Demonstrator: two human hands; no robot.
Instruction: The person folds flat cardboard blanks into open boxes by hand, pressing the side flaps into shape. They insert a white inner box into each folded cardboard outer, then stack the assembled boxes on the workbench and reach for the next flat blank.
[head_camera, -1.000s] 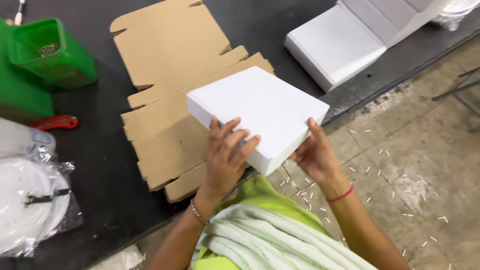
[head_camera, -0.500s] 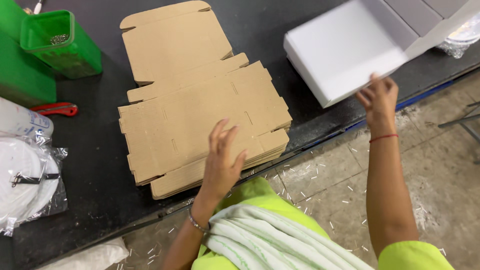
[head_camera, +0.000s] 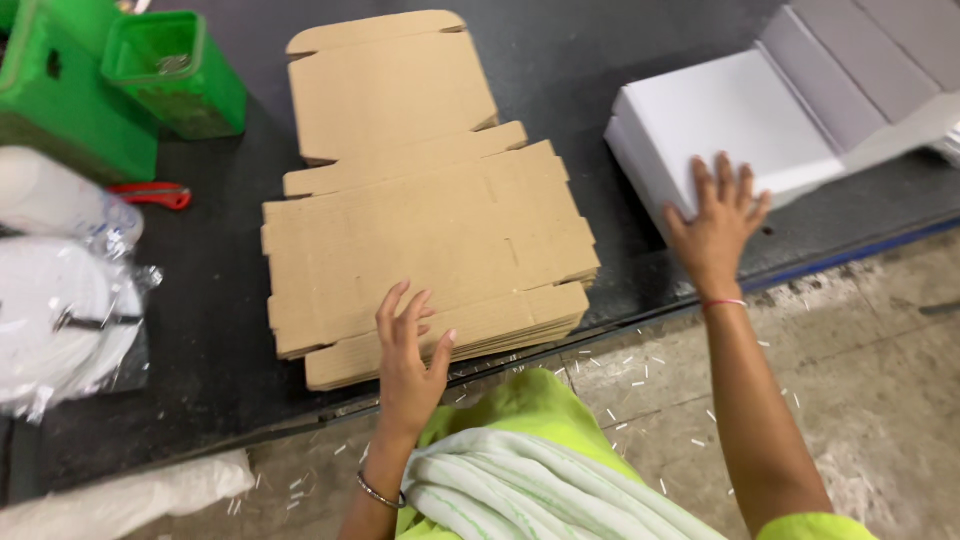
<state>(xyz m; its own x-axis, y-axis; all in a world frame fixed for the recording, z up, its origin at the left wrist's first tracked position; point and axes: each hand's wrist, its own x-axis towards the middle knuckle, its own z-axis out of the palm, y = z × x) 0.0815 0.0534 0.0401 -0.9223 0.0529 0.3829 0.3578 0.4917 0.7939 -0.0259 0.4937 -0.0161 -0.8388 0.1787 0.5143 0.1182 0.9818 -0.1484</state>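
Dark counter (head_camera: 600, 60) runs across the shot; flat cardboard blanks (head_camera: 420, 230) stacked mid-counter; white boxes (head_camera: 740, 130) at right; green bins (head_camera: 120, 80), red-handled tool (head_camera: 155, 194), bagged white discs (head_camera: 60, 320) at left.

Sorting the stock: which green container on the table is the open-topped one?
The smaller green bin, nearer the flat cardboard stack; its open top shows its inside. The larger green box beside it shows only closed faces.

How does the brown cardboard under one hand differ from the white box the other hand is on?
The cardboard stack is brown and lies as flat, unfolded sheets; the white box is folded into a closed, raised shape. The cardboard sits at the table's middle under the left hand; the white box sits to the right, under the fingers of the right hand. Both rest on the dark table.
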